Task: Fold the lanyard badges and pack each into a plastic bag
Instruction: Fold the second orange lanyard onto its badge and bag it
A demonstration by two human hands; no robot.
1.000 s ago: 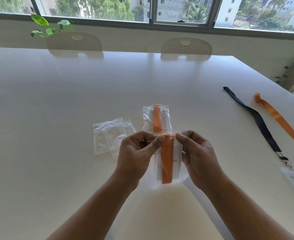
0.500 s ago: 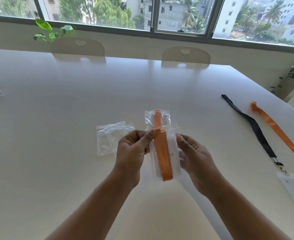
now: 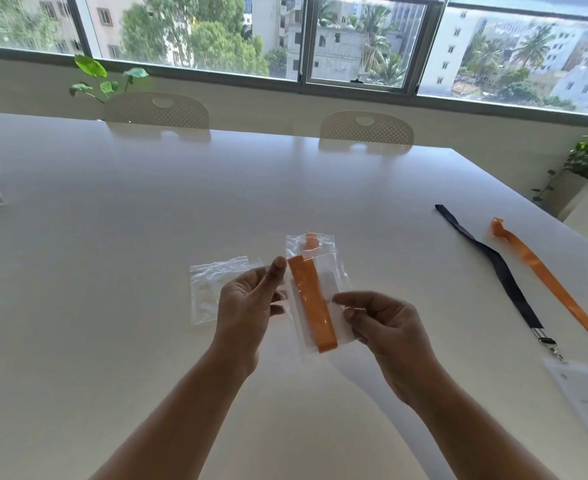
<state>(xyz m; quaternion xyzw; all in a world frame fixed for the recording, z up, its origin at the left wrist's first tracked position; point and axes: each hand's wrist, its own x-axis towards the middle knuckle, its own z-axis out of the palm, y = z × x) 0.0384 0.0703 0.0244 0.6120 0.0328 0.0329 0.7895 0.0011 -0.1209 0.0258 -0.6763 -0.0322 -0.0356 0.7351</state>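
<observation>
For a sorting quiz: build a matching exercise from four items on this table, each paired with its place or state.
Things:
1. bagged orange lanyard
2. empty plastic bags
3. black lanyard
4. loose orange lanyard

Places or states:
A. nearest the table's right edge, unfolded
B. held between both hands
C. flat on the table beside the left hand
D. stretched out, metal clip at its near end

Pairs: 1-B, 2-C, 3-D, 4-A

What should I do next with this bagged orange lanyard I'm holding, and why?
Probably set the held bag down beside the packed bag on the table. The folded orange lanyard looks fully inside, while a black lanyard and another orange lanyard lie unpacked.
</observation>
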